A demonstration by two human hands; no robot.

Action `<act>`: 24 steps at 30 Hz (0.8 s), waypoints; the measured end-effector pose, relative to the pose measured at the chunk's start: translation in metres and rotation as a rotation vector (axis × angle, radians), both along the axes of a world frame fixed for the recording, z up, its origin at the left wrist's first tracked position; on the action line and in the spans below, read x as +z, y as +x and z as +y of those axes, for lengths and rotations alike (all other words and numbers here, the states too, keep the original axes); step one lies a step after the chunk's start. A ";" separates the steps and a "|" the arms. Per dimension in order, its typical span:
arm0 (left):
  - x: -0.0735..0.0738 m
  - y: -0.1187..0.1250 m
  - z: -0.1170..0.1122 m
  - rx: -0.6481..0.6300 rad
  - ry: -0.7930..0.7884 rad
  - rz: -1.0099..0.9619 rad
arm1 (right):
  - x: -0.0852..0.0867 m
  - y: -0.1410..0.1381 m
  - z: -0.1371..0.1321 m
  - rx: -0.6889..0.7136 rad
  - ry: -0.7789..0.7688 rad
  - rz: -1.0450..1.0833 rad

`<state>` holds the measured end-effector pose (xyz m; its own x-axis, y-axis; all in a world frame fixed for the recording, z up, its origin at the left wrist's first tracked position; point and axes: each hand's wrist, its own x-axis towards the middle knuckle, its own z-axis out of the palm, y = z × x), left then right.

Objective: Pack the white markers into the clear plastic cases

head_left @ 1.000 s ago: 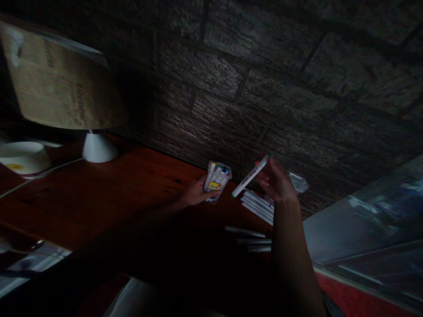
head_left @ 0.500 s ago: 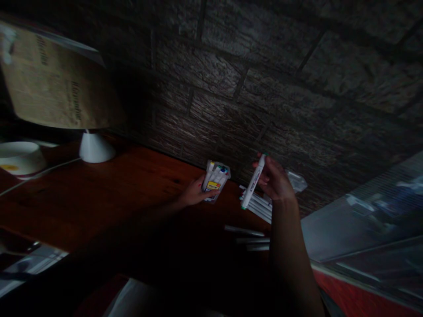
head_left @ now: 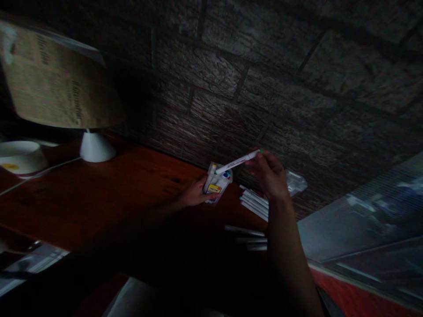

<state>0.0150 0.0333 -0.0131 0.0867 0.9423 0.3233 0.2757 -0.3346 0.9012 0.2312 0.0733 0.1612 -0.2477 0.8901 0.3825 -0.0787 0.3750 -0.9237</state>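
My left hand (head_left: 194, 193) is closed around a clear plastic marker case (head_left: 219, 185) with a yellow label, tilted above the wooden table. Several white markers with coloured ends stand inside it. Between the fingers and thumb of my right hand (head_left: 269, 171) is a white marker (head_left: 236, 162) with a green end. Its far tip reaches the case's open top; whether it is inside or just over it, I cannot tell. Below my right wrist lies a row of white markers (head_left: 254, 203), partly covered by the forearm. A few more loose markers (head_left: 244, 230) lie nearer in shadow.
A clear plastic lid-like piece (head_left: 295, 182) rests beyond my right wrist. To the left stand a lamp (head_left: 95, 147) with a printed shade and a white bowl (head_left: 21, 157), a cord running between. A stone-block wall (head_left: 211, 105) rises behind the wooden table (head_left: 139, 176).
My right hand has shifted slightly left, and the marker has swung from steep to nearly level, its tip now at the case's top. My left hand and the case have barely moved.
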 end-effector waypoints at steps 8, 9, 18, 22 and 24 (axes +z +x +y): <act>0.002 0.001 0.000 0.022 0.011 0.016 | -0.018 -0.014 -0.002 0.123 0.159 -0.370; 0.001 0.001 0.000 0.019 0.017 0.015 | -0.020 -0.015 -0.001 0.125 0.179 -0.420; -0.003 0.000 0.003 0.019 0.036 0.048 | -0.022 -0.009 0.000 0.124 0.204 -0.542; 0.000 0.001 0.001 0.074 0.023 0.092 | -0.014 0.004 -0.002 0.237 0.125 -0.630; 0.003 0.001 -0.001 0.119 -0.002 0.122 | -0.010 0.010 -0.005 0.366 -0.002 -0.729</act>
